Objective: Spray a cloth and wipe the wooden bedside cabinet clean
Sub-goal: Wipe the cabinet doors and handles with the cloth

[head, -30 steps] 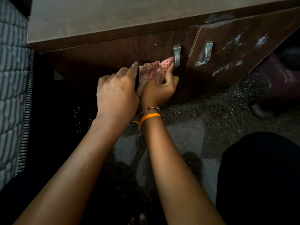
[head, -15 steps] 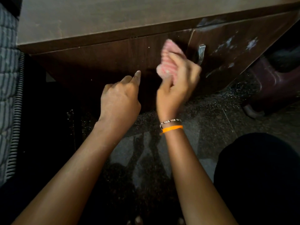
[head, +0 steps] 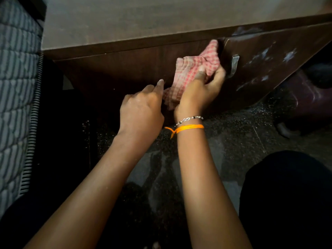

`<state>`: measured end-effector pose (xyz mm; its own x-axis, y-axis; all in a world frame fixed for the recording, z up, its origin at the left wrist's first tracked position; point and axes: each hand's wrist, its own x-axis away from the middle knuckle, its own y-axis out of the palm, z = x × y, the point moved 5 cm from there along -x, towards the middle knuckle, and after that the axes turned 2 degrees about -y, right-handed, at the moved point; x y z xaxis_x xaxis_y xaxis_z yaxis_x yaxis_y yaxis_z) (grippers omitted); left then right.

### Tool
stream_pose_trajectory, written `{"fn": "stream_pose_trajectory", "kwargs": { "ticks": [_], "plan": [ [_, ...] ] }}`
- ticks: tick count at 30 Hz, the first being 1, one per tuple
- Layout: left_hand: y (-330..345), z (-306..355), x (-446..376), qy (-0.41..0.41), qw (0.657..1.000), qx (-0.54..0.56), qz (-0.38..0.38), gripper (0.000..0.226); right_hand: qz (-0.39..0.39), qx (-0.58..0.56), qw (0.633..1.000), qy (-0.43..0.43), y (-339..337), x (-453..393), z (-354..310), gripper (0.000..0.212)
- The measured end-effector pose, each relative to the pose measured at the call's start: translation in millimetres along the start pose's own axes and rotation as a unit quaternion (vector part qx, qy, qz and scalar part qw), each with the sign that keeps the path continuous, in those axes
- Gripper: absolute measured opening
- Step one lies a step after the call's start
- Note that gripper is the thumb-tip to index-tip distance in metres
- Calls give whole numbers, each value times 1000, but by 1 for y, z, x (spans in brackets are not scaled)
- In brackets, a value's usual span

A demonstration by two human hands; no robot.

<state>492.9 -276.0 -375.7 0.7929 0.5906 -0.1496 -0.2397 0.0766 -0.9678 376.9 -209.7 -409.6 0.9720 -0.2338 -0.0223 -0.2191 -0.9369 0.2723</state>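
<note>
A view from above looks down a person's two bare forearms toward the front of a dark wooden bedside cabinet (head: 125, 69), whose paler top runs across the upper part of the frame. The right hand (head: 199, 92) holds a pink-and-white checked cloth (head: 194, 69), with the thumb laid over the fabric and the fingers (head: 218, 75) curled round it from the far side, gripping it. The cloth is bunched and held up against the cabinet front, its top corner reaching the seam between the left door and the right door (head: 269, 56). A metal handle (head: 234, 64) on the right door stands just beside the cloth and the right hand's fingers. That door carries pale smears and blotches (whether dust or spray cannot be told). The left hand (head: 142, 108) is just left of the cloth, its fingers loosely curled and holding nothing, with the forefinger stretched toward the cabinet front; whether it touches the wood cannot be told. On the right wrist sit a thin beaded bracelet (head: 188, 120) and an orange thread (head: 186, 128). A striped quilted mattress (head: 16, 87) fills the left edge, and a dark speckled floor (head: 233, 137) lies beneath the arms.
</note>
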Motion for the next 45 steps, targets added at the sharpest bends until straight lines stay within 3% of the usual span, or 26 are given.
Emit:
{"fn": "stream_pose_trajectory", "kwargs": {
  "ticks": [2,5,7,9,11,14,16,18,22,24,26,28,32,34,36,38,39,40,41,42,44,45],
  "plan": [
    [-2,1,0,-8,1000,2,-10,66,14,-16,999,29,-1,-7,3,26],
    [-11,-2,-1,-20,999,30,1,55,-12,40,988,-149,0,1,-14,29],
    [-21,-6,-1,-35,998,54,24,41,-123,115,934,-314,14,25,-15,31],
    [-30,-12,0,-55,996,64,39,32,-234,197,852,-425,23,48,4,28],
    [-36,-16,4,-73,995,59,39,29,-315,272,777,-472,21,55,35,42],
    [-35,-20,7,-87,993,79,17,29,-398,356,707,-463,1,52,85,45],
    [-35,-23,7,-91,991,93,12,36,-431,397,701,-406,-11,43,109,38],
    [-32,-27,6,-96,992,86,-5,42,-427,405,733,-342,-18,37,116,38],
    [-11,-42,6,-120,981,78,-130,43,-298,298,837,-348,-11,37,62,33],
    [0,-49,6,-126,966,60,-216,44,-235,226,860,-392,-1,38,21,23],
    [4,-49,7,-123,948,39,-290,50,-229,216,833,-456,11,39,0,18],
    [7,-47,10,-104,933,13,-343,55,-275,249,780,-504,16,42,15,27],
    [13,-40,16,-81,918,-4,-388,52,-409,307,672,-536,1,41,91,42],
    [17,-34,17,-72,918,0,-390,48,-416,349,653,-527,-14,37,124,39],
    [22,-29,18,-56,916,-3,-397,48,-392,398,686,-467,-27,38,146,37],
    [28,-23,19,-32,914,-7,-404,50,-325,373,805,-329,-35,41,158,32],
    [31,-22,20,-20,914,-9,-406,51,-253,324,887,-210,-37,40,167,26],
    [34,-20,20,-9,915,-11,-403,53,-181,269,943,-76,-40,40,177,21],
    [37,-18,19,-1,918,-9,-397,55,-109,208,970,68,-43,43,187,16],
    [41,-17,17,4,923,-2,-385,58,-53,186,968,161,-44,44,200,12],
    [46,-14,14,14,938,17,-345,65,7,130,960,246,-40,41,225,16],
    [48,-12,13,24,947,25,-320,67,38,119,960,250,-39,38,228,22]
  ]
}}
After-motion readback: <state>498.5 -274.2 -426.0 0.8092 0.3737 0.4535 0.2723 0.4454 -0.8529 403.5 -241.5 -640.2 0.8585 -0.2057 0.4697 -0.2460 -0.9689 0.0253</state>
